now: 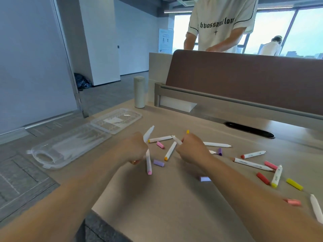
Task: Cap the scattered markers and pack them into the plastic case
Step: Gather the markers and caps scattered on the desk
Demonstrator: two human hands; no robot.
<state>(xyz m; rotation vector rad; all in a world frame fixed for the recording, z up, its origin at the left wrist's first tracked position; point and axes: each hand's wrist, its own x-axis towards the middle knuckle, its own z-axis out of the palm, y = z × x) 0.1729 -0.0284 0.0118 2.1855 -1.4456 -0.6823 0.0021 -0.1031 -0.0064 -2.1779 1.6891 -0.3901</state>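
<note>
left hand [135, 149]: curled tight round two white markers; the upper marker [149, 134] pokes out toward 1 o'clock and the pink-ended marker [149, 163] hangs toward 6 o'clock; both are blurry
right hand [190, 149]: curled round a white marker [176, 139] that points to 10 o'clock, toward the left hand; a yellow bit [187, 131] shows at 12 o'clock above the knuckles
hands: near each other but not touching, over the table [174, 206]
plastic case [70, 145]: clear, lying open and flat at 9 o'clock from the left hand, well apart from it
loose markers: an orange-ended marker [169, 151] lies between the hands; a red-ended marker [253, 154] and a yellow-ended marker [277, 176] lie at 3 to 4 o'clock from the right hand
loose caps: a pink cap [160, 144] and a purple cap [158, 162] lie between the hands; a red cap [263, 178] and a yellow cap [294, 184] lie at 4 o'clock
bottle [139, 91]: stands up straight at 12 o'clock, far from the hands
other person [220, 23]: stands behind the brown divider [244, 81]
</note>
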